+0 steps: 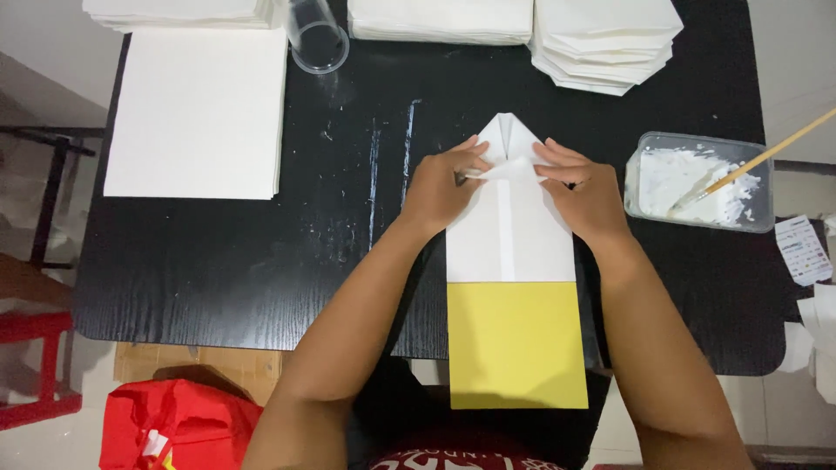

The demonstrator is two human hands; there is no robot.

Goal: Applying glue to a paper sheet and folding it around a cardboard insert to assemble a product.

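Item: white paper bag, part-folded, lying flat at the near middle of the black desk. Its far end is folded to a point; a centre seam runs lengthwise. A yellow card insert sticks out of the near end and overhangs the desk edge.

Left hand: grip closed narrow, fingertips pinching the left side of a small flap just below the point.

Right hand: fingers pressed on the flap's right side, holding it down against the bag.

Step in hand, as judged: folding the bottom flap of the bag across. Next move likely calls for even pressure from both hands to crease the flap square to the seam, insert kept from sliding.

Surroundings:
- Clear plastic tub of white paste, right of the bag, near it, with a wooden-handled brush resting in it.
- Stack of flat white sheets, far left.
- Stack of finished folded bags, far right edge.
- Further white stack, far middle.
- Clear plastic cup, tipped, far left of middle.
- Dried paste smears on the desk.
- Red bag on the floor, near left.
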